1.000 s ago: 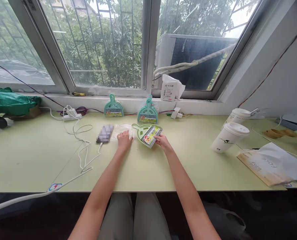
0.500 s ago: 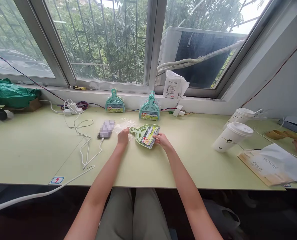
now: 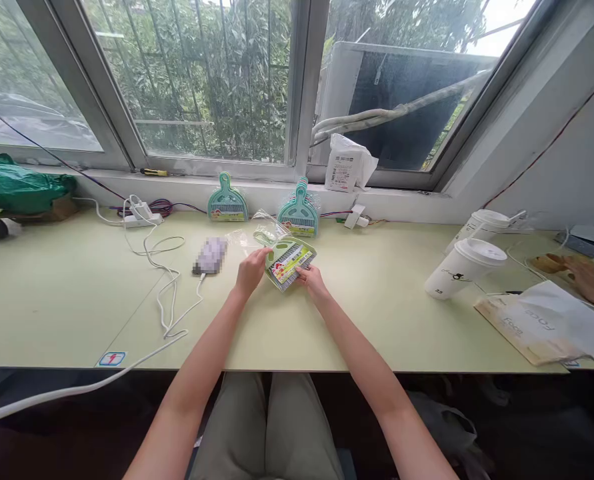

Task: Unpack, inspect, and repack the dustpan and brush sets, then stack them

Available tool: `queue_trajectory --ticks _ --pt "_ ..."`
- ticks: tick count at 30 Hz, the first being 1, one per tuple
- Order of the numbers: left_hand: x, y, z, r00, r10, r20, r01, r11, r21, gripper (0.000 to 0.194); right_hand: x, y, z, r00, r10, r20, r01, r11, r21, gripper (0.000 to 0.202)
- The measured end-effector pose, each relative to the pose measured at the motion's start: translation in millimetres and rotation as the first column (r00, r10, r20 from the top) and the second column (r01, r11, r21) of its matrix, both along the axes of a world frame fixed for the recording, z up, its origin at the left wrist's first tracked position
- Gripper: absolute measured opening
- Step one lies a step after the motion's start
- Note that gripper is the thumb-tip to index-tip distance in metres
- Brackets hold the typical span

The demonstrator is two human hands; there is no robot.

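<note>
While both hands' fingers (image 3: 265, 253) (image 3: 304, 273) pinch the green dustpan (image 3: 279, 251), its label (image 3: 291, 263) is unreadable.

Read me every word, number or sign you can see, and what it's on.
Tan-and-white packet: begins "F"; rest unclear.
Left sticker: red mark in blue border, perhaps "9".
Held dustpan label: too small.
Rear dustpan labels: too small.
White cups: print blurred.
White package: print too small.

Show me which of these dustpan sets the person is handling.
The light-green dustpan set, nearest the person, with the left hand near its handle and the right hand gripping its brush edge. The teal sets stand farther back, untouched.
</note>
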State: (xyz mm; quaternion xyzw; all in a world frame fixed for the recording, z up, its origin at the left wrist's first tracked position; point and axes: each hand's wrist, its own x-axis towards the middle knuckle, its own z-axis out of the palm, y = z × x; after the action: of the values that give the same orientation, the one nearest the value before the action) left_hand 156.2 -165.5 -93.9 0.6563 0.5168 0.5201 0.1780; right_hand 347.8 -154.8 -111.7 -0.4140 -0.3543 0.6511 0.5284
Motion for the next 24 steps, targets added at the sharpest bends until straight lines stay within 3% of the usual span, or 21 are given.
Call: queue_trajectory --ticks 2,4,6,8,9,11,13,15,20,24 --pt "5 -4 5.3 0.996 0.033 -0.084 -0.026 0.996 0.084 0.025 -1 -1 -0.3 1.000 -0.008 -0.018 0.009 0.999 0.038 0.021" --pt "10 -7 10.4 0.987 0.155 -0.045 -0.144 0.972 0.188 0.036 0 -1 0.2 0.999 -0.003 -0.040 0.006 0.996 0.092 0.023" --pt "11 -7 14.0 0.944 0.298 0.141 -0.324 0.918 0.228 0.063 0 -1 0.8 0.998 0.001 -0.064 0.008 0.990 0.142 0.025" --pt "9 -3 15.3 0.863 0.326 0.386 -0.408 0.900 0.151 0.085 -1 -1 1.3 0.997 -0.001 -0.083 0.015 0.985 0.174 0.028" --pt "8 0 15.1 0.822 0.278 0.497 -0.361 0.929 0.079 0.087 -1 -1 1.4 0.996 -0.001 -0.088 0.017 0.983 0.184 0.029" --pt "6 6 12.8 0.738 0.108 0.666 -0.088 0.994 -0.064 0.079 -2 -1 1.2 0.996 0.001 -0.092 0.018 0.980 0.199 0.032" --pt "8 10 8.9 0.648 -0.057 0.759 0.246 0.959 -0.138 0.067 -3 -1 0.8 0.996 0.003 -0.092 0.016 0.978 0.207 0.034" --pt "15 10 4.3 0.590 -0.144 0.794 0.436 0.885 -0.163 0.058 -3 -1 0.5 0.995 -0.008 -0.096 0.029 0.977 0.212 0.034" --pt "29 3 -1.7 0.551 -0.197 0.811 0.596 0.773 -0.217 0.044 -3 -1 2.6 0.990 -0.087 -0.111 0.109 0.971 0.214 0.031" --pt "28 2 -1.8 0.552 -0.199 0.810 0.597 0.772 -0.217 0.045 -3 -2 6.2 0.991 -0.083 -0.104 0.101 0.979 0.180 0.030"
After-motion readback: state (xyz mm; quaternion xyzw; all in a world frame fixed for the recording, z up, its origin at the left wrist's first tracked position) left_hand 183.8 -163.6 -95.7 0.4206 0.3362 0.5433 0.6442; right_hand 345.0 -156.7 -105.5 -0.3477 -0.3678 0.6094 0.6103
